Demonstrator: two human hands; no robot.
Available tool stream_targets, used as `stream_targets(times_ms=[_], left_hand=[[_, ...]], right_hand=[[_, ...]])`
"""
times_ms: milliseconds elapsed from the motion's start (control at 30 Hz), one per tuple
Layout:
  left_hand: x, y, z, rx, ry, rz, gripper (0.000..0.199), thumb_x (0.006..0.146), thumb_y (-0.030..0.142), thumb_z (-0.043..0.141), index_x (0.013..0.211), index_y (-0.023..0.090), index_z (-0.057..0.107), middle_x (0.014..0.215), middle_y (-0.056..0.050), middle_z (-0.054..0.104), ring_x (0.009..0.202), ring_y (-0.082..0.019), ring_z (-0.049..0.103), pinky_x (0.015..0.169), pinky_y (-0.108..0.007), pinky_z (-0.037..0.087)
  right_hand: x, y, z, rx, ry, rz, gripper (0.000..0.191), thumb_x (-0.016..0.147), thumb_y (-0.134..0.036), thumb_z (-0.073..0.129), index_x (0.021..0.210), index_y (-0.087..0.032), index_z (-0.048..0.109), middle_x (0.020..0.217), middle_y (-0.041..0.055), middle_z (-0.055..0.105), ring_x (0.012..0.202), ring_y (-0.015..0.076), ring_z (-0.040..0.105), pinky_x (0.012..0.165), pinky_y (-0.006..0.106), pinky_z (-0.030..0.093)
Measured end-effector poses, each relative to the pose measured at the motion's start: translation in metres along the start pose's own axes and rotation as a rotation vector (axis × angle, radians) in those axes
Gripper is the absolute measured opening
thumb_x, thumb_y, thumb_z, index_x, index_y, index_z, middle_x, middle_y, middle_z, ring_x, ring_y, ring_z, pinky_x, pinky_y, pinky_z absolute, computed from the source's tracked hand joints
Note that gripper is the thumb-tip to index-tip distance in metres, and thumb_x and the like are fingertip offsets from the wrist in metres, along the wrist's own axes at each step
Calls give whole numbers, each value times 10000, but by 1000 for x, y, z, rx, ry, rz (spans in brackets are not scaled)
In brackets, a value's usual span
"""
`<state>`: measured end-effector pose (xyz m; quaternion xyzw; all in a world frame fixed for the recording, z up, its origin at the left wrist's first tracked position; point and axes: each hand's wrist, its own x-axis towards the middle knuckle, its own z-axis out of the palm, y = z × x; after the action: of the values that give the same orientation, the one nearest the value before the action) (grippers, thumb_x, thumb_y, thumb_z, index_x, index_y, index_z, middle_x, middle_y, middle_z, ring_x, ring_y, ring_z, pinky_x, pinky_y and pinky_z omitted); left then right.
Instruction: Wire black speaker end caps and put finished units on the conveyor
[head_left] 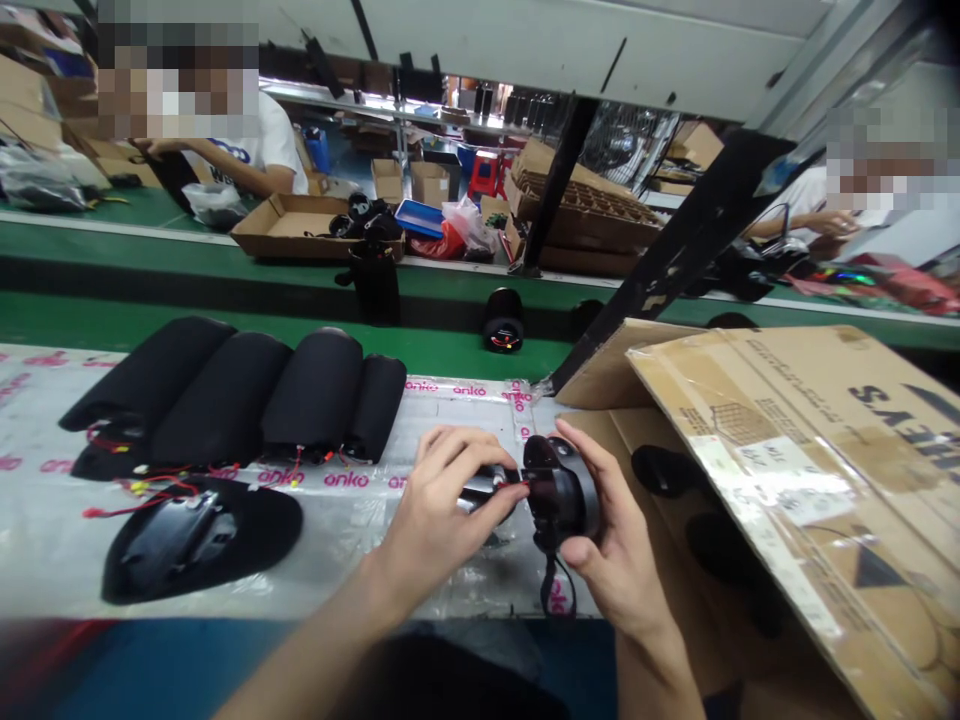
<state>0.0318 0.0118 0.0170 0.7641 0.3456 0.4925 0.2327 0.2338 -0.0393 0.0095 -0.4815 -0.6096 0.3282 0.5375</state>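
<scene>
In my right hand (611, 530) is a round black plastic end piece (574, 490), its rim gripped between thumb and fingers. A black strap (555, 590) hangs from its underside. My left hand (454, 490) is closed in a pinch on a small shiny dark part (484, 482) right beside the end piece. Whether the two pieces touch is hard to make out behind the fingers. To the left, several black cloth-covered cylinders (311, 390) lie side by side with red and yellow wires at their near ends. Nearer me rests a black oval housing (202, 540) with wires coming out.
An open cardboard box (810, 450) with black pieces inside stands at my right. Beyond the taped table (442, 395) runs a green conveyor (442, 340) carrying a black cylinder (503, 320). A slanted black post (675, 240) rises ahead. Two people (262, 150) sit across the line.
</scene>
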Motion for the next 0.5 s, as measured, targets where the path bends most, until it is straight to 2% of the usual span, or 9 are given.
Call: stream_targets(times_ms=[67,167,267,367,433,500], left_hand=[[-3,-5,-3,-61,-49,-63,67,955,177,766,987,226,732,1221,-97,734,1181,-246,722,1019,-400,568],[-10,-16,-4,-134,-87,-128,81,951,162,730,996,229,725,1339,-118,678,1296,-271,676,1082,-421,565],[-16,-25,-2,-352,29,-229,154,989,258,702,1140,241,672,1337,-123,695,1283,-271,693,1077,-424,590],[-19,-31,-3,-642,135,-358,272,1117,383,478,1291,243,633,1393,-125,707,1349,-257,679,1162,-438,554],[-19,-34,-6,-671,51,-387,383,1132,425,419,1379,231,637,1460,-125,687,1406,-268,640,1214,-437,510],[-19,-36,-9,-591,-74,-392,416,1113,452,468,1399,222,664,1464,-116,694,1370,-283,657,1180,-419,530]], right_hand=[[4,-4,3,-42,-4,9,929,759,-881,726,1499,-332,614,1458,125,634,1192,377,690,911,476,646],[12,-16,17,-150,-51,9,899,709,-841,816,1429,-331,647,1339,130,640,1078,354,693,838,486,648],[20,-26,41,-310,-49,-44,830,695,-694,932,1386,-334,649,1318,130,654,1165,384,680,956,549,628],[24,-25,60,-461,16,-54,805,720,-659,928,1384,-310,637,1265,141,696,1124,407,703,978,611,602],[22,-20,63,-505,50,-32,868,697,-677,930,1406,-285,619,1235,150,709,1101,420,702,980,638,587],[16,-12,57,-436,29,14,977,688,-689,927,1493,-281,552,1292,151,690,1103,401,690,988,618,585]])
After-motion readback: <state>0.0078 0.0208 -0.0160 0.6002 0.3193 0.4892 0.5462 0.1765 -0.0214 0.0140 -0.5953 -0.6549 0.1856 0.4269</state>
